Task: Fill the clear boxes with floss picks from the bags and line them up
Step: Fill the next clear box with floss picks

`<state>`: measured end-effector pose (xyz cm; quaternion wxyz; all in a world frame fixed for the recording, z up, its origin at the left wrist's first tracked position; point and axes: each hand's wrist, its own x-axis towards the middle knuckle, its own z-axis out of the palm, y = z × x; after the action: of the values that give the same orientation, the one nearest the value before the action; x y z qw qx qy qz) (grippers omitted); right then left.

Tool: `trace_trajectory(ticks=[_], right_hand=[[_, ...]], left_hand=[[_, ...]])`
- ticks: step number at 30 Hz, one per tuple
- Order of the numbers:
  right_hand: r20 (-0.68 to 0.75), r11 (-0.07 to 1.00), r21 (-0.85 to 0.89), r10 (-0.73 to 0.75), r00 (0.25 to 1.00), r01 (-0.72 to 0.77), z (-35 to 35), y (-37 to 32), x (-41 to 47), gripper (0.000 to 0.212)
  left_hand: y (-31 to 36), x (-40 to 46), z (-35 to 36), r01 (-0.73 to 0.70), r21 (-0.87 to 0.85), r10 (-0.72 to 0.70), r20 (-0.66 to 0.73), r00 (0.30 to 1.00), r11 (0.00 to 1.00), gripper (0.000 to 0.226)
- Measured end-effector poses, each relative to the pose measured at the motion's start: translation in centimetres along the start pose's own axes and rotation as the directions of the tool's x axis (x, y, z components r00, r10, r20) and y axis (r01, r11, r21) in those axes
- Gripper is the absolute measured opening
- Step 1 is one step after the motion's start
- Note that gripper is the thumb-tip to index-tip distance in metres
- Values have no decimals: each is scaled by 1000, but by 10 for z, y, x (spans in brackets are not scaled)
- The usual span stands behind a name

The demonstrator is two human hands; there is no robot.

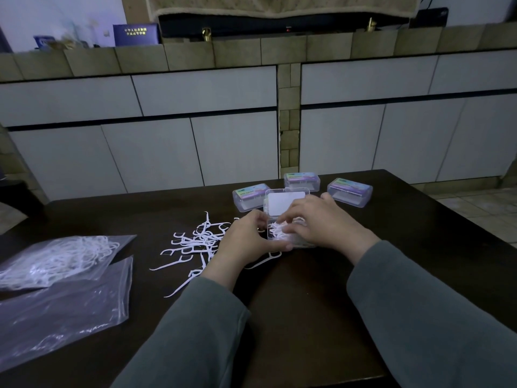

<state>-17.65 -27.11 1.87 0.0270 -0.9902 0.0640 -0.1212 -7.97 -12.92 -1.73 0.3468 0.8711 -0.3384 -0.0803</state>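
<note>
An open clear box (285,204) stands on the dark table (307,289), its lid raised toward the far side, with white floss picks (277,229) inside. My left hand (246,242) grips the box's left and near edge. My right hand (321,222) lies over the box, its curled fingers on the picks inside. A loose pile of floss picks (193,242) is spread on the table just left of my left hand. Three closed clear boxes (247,197) (302,180) (349,191) with coloured labels stand behind the open one.
At the left lie a plastic bag (56,259) holding many floss picks and a flat bag (64,312) that looks empty. White cabinet doors (195,141) stand beyond the table's far edge. A tiled floor (481,205) shows at the right.
</note>
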Motion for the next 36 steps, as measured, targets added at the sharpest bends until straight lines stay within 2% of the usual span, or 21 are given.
trace_trajectory(ticks=[3,7,13,16,20,24,31,36], right_hand=[[-40,997,30,73,997,-72,-7,10,-3,26],[-5,989,38,145,989,-145,-7,23,-7,22],[-39,991,61,121,992,-118,-2,18,-8,19],[-86,983,-13,180,980,-182,-6,25,-9,20],[7,957,-46,286,958,-285,-6,32,-12,21],[-9,965,-28,261,965,-261,-4,31,-11,15],[-82,988,26,152,985,-150,-5,24,-12,21],[-11,988,11,155,988,-155,-3,20,-11,50]], left_hand=[[1,-1,-1,8,4,-8,3,1000,1000,77],[3,-3,-2,12,6,-13,10,1000,1000,80],[5,-3,-2,12,1,-12,3,1000,1000,80],[4,-3,-2,8,2,-8,5,1000,1000,80],[3,-2,-2,6,9,-7,5,1000,1000,79],[5,-2,-1,6,6,-6,3,1000,1000,79],[3,-2,-1,4,15,-4,6,1000,1000,77],[2,0,-1,-1,18,1,7,1000,1000,78]])
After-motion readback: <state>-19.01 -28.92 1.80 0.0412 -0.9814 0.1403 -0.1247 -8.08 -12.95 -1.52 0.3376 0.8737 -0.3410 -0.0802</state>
